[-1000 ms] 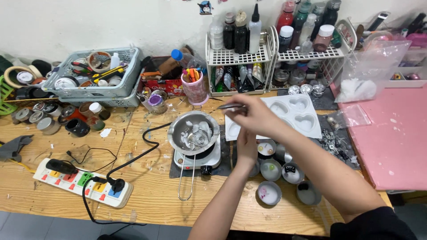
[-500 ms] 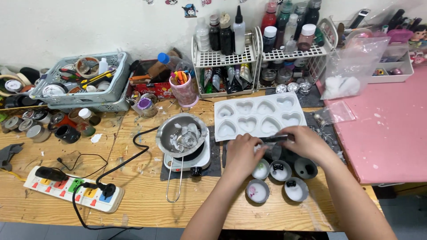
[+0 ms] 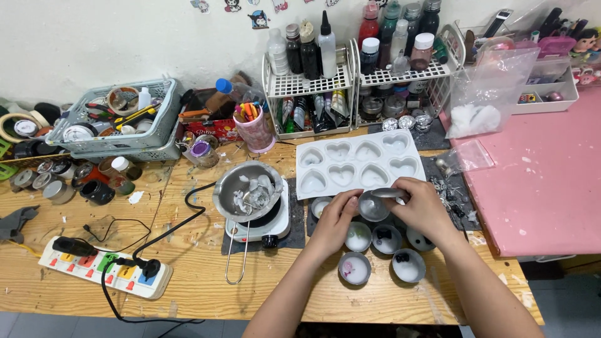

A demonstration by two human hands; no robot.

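Observation:
My left hand [image 3: 337, 220] holds a small round metal tin [image 3: 374, 206] just below the white heart-shaped mould [image 3: 357, 164]. My right hand [image 3: 419, 206] grips a thin metal tool [image 3: 385, 193] laid across the top of that tin. Several more round tins [image 3: 358, 236] with white wax in them stand in a cluster beneath the hands, on a dark mat. To the left, a metal melting pot [image 3: 248, 191] with pale wax chunks sits on a small white hotplate [image 3: 260, 224].
A power strip [image 3: 103, 266] with a black cable lies at the front left. Baskets of tape and tools [image 3: 116, 122], a pink pen cup [image 3: 255, 130] and white wire racks of bottles [image 3: 350, 75] line the wall. A pink board [image 3: 551, 181] covers the right side.
My right hand came down from above the mould to the tins with the tool. My left hand took hold of a tin and lifted it toward the mould's lower edge.

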